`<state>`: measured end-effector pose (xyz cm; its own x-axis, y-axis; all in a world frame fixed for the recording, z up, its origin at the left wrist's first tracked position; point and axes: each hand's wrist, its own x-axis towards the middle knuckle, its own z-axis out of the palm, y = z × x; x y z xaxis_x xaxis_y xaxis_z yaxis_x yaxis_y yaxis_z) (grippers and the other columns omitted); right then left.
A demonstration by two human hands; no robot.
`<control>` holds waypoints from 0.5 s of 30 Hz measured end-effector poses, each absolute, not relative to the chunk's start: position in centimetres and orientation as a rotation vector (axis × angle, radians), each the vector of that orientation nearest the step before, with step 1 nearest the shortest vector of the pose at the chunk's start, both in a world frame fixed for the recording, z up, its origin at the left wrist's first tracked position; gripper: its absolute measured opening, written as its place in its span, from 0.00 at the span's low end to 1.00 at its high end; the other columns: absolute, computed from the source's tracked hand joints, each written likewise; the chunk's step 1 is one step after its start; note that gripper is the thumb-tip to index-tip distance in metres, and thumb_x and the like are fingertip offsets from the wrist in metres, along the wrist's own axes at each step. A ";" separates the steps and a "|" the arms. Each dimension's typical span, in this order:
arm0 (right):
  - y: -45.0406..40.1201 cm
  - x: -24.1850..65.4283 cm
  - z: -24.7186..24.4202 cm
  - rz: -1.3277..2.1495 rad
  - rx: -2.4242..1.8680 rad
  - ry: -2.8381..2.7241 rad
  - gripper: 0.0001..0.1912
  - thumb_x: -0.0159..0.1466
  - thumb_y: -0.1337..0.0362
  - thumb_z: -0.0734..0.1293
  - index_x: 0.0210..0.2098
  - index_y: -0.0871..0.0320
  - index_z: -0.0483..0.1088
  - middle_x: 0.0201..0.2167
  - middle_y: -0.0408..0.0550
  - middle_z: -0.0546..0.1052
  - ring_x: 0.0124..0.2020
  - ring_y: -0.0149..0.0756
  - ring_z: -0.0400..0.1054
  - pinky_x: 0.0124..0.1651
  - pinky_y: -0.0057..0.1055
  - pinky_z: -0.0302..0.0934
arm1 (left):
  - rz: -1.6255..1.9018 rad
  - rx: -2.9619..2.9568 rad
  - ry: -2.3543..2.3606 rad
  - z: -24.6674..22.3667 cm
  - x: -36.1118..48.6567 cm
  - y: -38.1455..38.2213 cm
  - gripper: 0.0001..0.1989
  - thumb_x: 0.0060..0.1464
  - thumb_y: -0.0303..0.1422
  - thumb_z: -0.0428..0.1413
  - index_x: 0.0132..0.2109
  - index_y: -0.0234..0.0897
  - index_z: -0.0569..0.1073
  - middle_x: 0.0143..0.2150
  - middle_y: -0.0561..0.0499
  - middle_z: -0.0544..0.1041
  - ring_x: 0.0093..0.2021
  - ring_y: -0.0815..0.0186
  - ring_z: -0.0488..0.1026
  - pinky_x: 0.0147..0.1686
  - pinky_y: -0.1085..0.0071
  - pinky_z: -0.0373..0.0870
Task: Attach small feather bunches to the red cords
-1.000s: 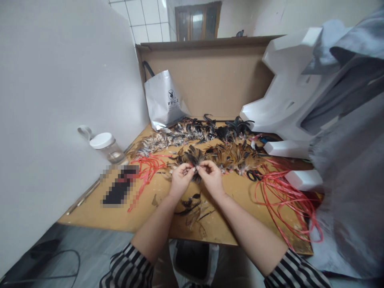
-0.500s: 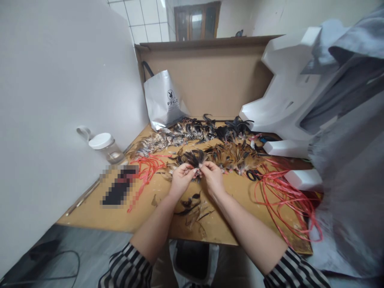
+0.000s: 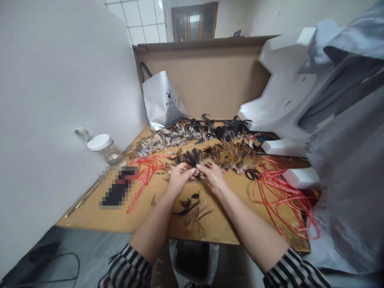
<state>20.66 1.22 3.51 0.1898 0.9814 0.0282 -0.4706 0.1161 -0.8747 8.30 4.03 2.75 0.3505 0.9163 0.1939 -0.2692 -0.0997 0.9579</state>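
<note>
Between my two hands, at the middle of the table, is a bunch of dark feathers (image 3: 193, 157), its tips pointing away from me. My left hand (image 3: 180, 178) pinches its base from the left, thumb toward the centre. From the right, my right hand (image 3: 211, 176) closes thumb and fingers on the same base. The fingers hide most of the base, where a little pinkish white shows. Brown feathers (image 3: 237, 155) lie in a row just beyond my right hand. Nearer to me, loose dark feathers (image 3: 190, 206) are scattered on the table (image 3: 231, 228).
Red plastic strands (image 3: 279, 200) spread at the right beside black scissors (image 3: 252, 174); more red strands (image 3: 148, 170) lie left. Speckled feathers (image 3: 168, 138) and black feathers (image 3: 234, 128) line the back. A silver bag (image 3: 162, 100), a lidded jar (image 3: 105, 148) and white foam (image 3: 279, 88) stand around. Below sits a bin (image 3: 193, 260).
My right hand's fingers have shifted slightly lower and closer over the base of the feather bunch. My left hand stays nearly in place. The whole view has shifted a little.
</note>
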 end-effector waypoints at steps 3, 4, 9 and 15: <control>1.2 20.3 3.3 1.177 -0.858 -0.741 0.13 0.42 0.62 0.73 0.22 0.60 0.65 0.15 0.36 0.65 0.16 0.22 0.56 0.17 0.21 0.46 | 1.118 1.275 0.687 2.5 8.5 4.1 0.13 0.39 0.34 0.61 0.32 0.31 0.70 0.24 0.52 0.73 0.23 0.73 0.68 0.24 0.77 0.65; 1.1 20.2 3.2 1.187 -0.851 -0.741 0.13 0.43 0.62 0.72 0.22 0.60 0.65 0.15 0.36 0.65 0.16 0.22 0.56 0.17 0.21 0.46 | 1.110 1.267 0.697 2.5 8.5 4.2 0.13 0.38 0.34 0.62 0.31 0.31 0.70 0.24 0.51 0.73 0.23 0.73 0.68 0.23 0.77 0.65; 1.2 20.2 2.9 1.443 -0.791 -0.695 0.13 0.45 0.61 0.72 0.20 0.61 0.64 0.14 0.38 0.65 0.17 0.24 0.59 0.20 0.23 0.52 | 1.067 1.144 0.706 2.1 8.4 4.4 0.12 0.36 0.33 0.63 0.27 0.31 0.69 0.20 0.52 0.72 0.21 0.73 0.68 0.23 0.77 0.64; 1.1 20.8 3.5 1.480 -0.772 -0.648 0.13 0.44 0.63 0.73 0.22 0.59 0.64 0.16 0.37 0.67 0.18 0.22 0.59 0.21 0.21 0.54 | 1.039 0.948 0.655 2.3 8.1 4.5 0.14 0.33 0.31 0.64 0.27 0.32 0.67 0.21 0.55 0.71 0.20 0.76 0.67 0.22 0.80 0.63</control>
